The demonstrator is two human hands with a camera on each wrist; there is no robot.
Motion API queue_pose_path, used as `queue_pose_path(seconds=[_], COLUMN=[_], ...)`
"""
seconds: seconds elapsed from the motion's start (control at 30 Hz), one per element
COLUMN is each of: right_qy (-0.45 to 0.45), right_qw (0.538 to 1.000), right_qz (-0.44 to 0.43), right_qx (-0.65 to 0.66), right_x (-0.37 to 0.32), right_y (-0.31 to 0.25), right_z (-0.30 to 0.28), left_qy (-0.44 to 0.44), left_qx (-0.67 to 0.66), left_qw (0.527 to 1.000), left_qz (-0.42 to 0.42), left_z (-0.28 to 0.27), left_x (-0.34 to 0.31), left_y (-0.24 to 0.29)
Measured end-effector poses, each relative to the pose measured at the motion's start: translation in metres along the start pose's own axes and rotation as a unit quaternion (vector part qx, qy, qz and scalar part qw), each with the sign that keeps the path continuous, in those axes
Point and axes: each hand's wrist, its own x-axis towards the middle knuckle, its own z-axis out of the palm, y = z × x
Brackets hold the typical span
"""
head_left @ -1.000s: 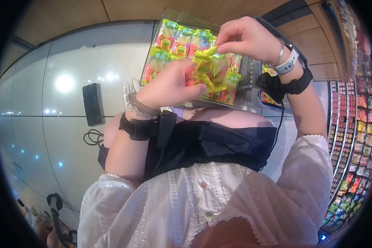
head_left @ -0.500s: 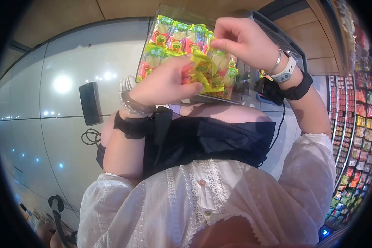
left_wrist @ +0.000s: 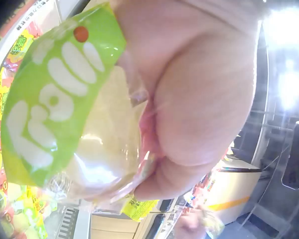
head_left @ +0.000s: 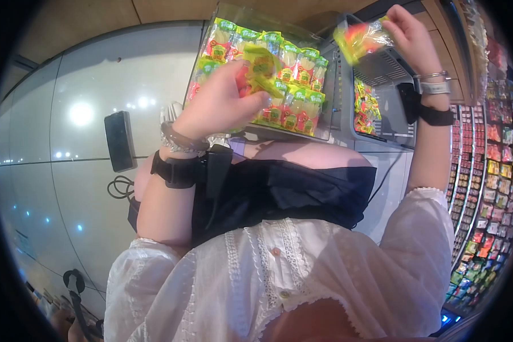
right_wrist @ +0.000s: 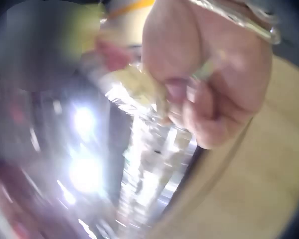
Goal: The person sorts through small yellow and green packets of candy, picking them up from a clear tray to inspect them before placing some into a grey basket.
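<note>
My left hand point(head_left: 214, 105) grips yellow-green candy packets point(head_left: 262, 62) over a clear bin point(head_left: 329, 122) filled with rows of similar packets point(head_left: 305, 62). In the left wrist view, a packet with green "Trolli" lettering point(left_wrist: 55, 99) lies against the palm. Out to the right, my right hand point(head_left: 414, 43) pinches one candy packet point(head_left: 363, 41) by its end, above the far part of a grey slotted basket point(head_left: 390, 85). Loose candy packets point(head_left: 366, 108) lie in that basket. In the right wrist view the fingers are curled at a blurred clear wrapper point(right_wrist: 132, 92).
A phone point(head_left: 118, 141) lies on the tiled floor point(head_left: 80, 188) at left, near a looped cable point(head_left: 121, 187). Shelves of packaged goods point(head_left: 499, 188) line the right edge. Wooden cabinet panels point(head_left: 154, 10) stand beyond the bin.
My right hand has moved from beside the left hand out to the right, carrying a packet over the basket. My left hand, still holding packets, has shifted slightly left and up.
</note>
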Motion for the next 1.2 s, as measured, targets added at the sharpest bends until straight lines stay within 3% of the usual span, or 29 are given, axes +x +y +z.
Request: queue_pose_path(seconds=[0.03, 0.13, 0.2, 0.23, 0.3, 0.43, 0.5, 0.63, 0.8, 0.87, 1.0, 1.13, 1.2], right_qy=[-0.014, 0.044, -0.022, -0.02, -0.092, -0.169, -0.218, -0.322, -0.376, -0.404, -0.416, -0.441, -0.348], right_qw=[0.999, 0.994, 0.943, 0.942, 0.941, 0.916, 0.942, 0.938, 0.924, 0.913, 0.903, 0.88, 0.878], right_qz=[-0.024, -0.004, 0.092, 0.093, 0.01, 0.025, -0.037, -0.015, -0.032, 0.03, 0.0, 0.04, -0.031], right_qx=[0.038, 0.1, 0.32, 0.322, 0.327, 0.363, 0.253, 0.124, 0.054, -0.042, -0.11, -0.171, -0.327], right_x=[-0.004, -0.006, -0.006, -0.006, -0.003, -0.003, 0.002, 0.013, 0.027, 0.03, 0.034, 0.038, 0.034], right_y=[0.004, 0.009, 0.003, 0.005, 0.01, -0.016, 0.0, 0.005, 0.005, 0.002, 0.012, 0.012, 0.007], right_z=[0.01, 0.01, 0.004, 0.008, 0.016, 0.034, 0.056, 0.075, 0.099, 0.11, 0.129, 0.138, 0.138], left_qy=[0.022, 0.066, 0.083, 0.099, 0.133, 0.22, 0.23, 0.249, 0.239, 0.238, 0.231, 0.233, 0.236], left_qx=[0.046, 0.053, -0.003, -0.059, -0.077, -0.102, -0.1, -0.11, -0.132, -0.137, -0.127, -0.127, -0.14], left_qw=[0.998, 0.996, 0.996, 0.993, 0.988, 0.97, 0.968, 0.962, 0.962, 0.961, 0.964, 0.964, 0.962], left_qz=[-0.045, -0.037, -0.015, 0.007, 0.007, 0.01, 0.007, 0.025, 0.021, 0.024, 0.025, 0.019, 0.016], left_z=[-0.001, -0.003, -0.002, -0.002, -0.006, -0.012, -0.016, -0.02, -0.02, -0.021, -0.02, -0.019, -0.018], left_x=[0.001, 0.004, 0.006, 0.008, 0.01, 0.011, 0.011, 0.013, 0.013, 0.013, 0.012, 0.011, 0.01], left_y=[-0.004, -0.005, -0.006, -0.007, -0.007, -0.005, -0.006, -0.011, -0.011, -0.012, -0.013, -0.009, -0.006])
